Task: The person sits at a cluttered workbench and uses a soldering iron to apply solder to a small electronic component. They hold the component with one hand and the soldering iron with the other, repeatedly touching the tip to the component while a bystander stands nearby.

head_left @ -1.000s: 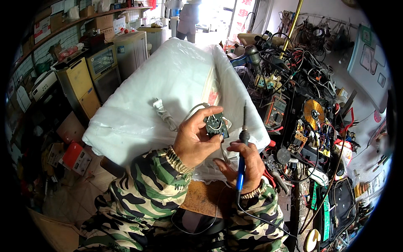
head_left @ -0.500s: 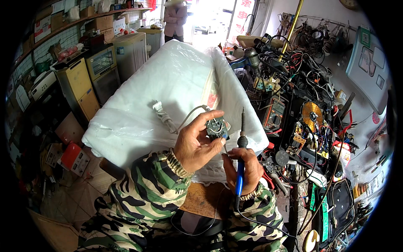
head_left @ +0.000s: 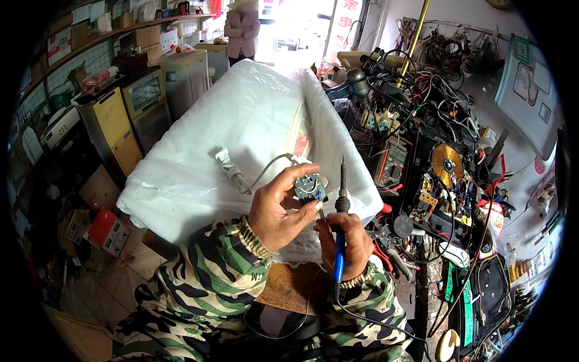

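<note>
My left hand [head_left: 272, 211] is closed on a small dark electrical part [head_left: 310, 188], held between thumb and fingers above the plastic-covered surface. A white cord leads from this part to a plug [head_left: 231, 169] lying on the plastic. Close by on the right, my right hand [head_left: 357, 241] grips a soldering iron [head_left: 342, 205] with a blue handle, its metal tip pointing up and away, apart from the part. The right thumb and fingertip also pinch a thin strip reaching to the part's lower edge; what it is I cannot make out.
White plastic sheeting [head_left: 205, 133] covers a large surface ahead. Right of it lie tangled cables [head_left: 446, 90], a multimeter [head_left: 394, 163], pliers [head_left: 398, 262] and a copper-coloured coil [head_left: 447, 161]. At left stand cabinets [head_left: 111, 114] and a red-and-white box [head_left: 108, 232]. A person [head_left: 242, 30] stands far off, arms folded.
The view shifts slightly. The electrical part tilts a little in my left hand, and my right hand with the soldering iron moves slightly left. Both grips stay the same.
</note>
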